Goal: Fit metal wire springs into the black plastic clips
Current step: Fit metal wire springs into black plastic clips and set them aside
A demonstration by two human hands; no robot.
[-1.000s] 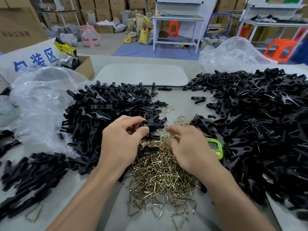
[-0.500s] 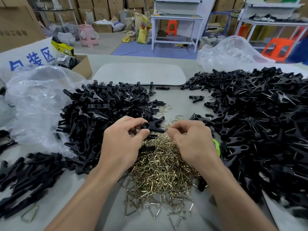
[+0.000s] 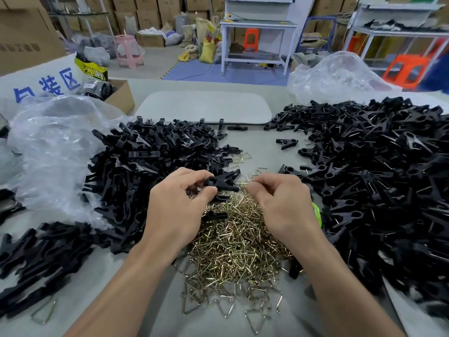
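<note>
Left grip point(image 3: 179, 205) pinches a black clip point(image 3: 222, 184); right grip point(image 3: 284, 203) curls over springs point(image 3: 233, 244), hold unclear. Box point(image 3: 121, 98) at ten o'clock holds dark rolls point(image 3: 96, 87).

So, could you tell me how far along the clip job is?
Done: the large right pile of clips shows wire fitted. In hand: the left hand holds a clip, the right hand seems to pinch a spring beside it. Remaining: the left pile and a heap of loose springs.

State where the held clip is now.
In the head view, the clip is pinched in the left hand at centre, over the spring pile, just left of the right hand.
</note>
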